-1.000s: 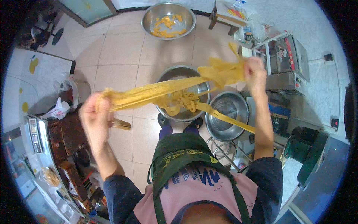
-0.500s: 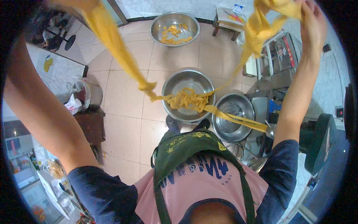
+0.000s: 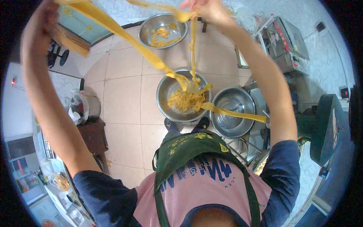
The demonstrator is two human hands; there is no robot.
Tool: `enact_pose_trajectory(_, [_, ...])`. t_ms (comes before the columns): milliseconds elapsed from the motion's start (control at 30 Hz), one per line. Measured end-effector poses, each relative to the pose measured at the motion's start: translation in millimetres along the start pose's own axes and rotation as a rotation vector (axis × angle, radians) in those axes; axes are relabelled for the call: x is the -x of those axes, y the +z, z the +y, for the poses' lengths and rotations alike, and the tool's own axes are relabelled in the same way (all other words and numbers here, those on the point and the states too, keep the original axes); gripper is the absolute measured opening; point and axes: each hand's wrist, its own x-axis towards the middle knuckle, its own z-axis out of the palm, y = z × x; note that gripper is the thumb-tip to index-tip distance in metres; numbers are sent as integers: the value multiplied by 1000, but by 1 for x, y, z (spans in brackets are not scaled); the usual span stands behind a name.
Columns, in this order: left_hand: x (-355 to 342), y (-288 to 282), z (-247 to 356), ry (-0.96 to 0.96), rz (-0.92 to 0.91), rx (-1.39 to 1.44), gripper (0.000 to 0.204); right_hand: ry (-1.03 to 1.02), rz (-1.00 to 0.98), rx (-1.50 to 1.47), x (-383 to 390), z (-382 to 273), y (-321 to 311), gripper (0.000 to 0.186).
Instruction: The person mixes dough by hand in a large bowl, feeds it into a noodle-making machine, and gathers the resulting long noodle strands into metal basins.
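Long yellow noodle strips (image 3: 151, 57) hang from both raised hands down to a tangled yellow heap (image 3: 185, 99) in a steel basin (image 3: 162, 108) at my feet. My left hand (image 3: 46, 17), at the upper left, is dim and partly cut by the picture's edge; a wide strip rises to it and appears gripped there. My right hand (image 3: 210, 12), at the top centre, is closed on a yellow strip, with one length dropping straight down and another trailing left, blurred. A further flat band (image 3: 238, 113) stretches from the heap over a second basin (image 3: 250, 106) to a metal outlet beside my right arm.
A third steel basin (image 3: 141, 34) with yellow pieces stands on the tiles farther off. At the left are a bucket (image 3: 94, 107) with plastic bags and a brown stand (image 3: 94, 140). A dark green machine part (image 3: 326, 128) and a metal appliance (image 3: 289, 41) stand at the right.
My right hand has swung left from the upper right to the top centre, bringing its strip along. My left hand has come into view. The hanging strips have shifted above the basin.
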Motion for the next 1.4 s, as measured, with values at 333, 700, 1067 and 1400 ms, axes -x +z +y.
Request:
enact_pose_trajectory(333, [269, 136, -229, -649, -423, -413, 76, 744, -229, -260, 208, 139, -5, 17])
enact_pose_trajectory(700, [463, 132, -228, -1279, 107, 318, 18, 1228, 336, -222, 520, 279, -23, 25])
enact_pose_trajectory(1067, [616, 152, -265, -1817, 397, 708, 19, 1466, 757, -545, 560, 375, 60, 41])
enact_pose_trajectory(1400, [639, 171, -326, -2102, 604, 600, 25, 1481, 640, -243, 529, 660, 48, 59])
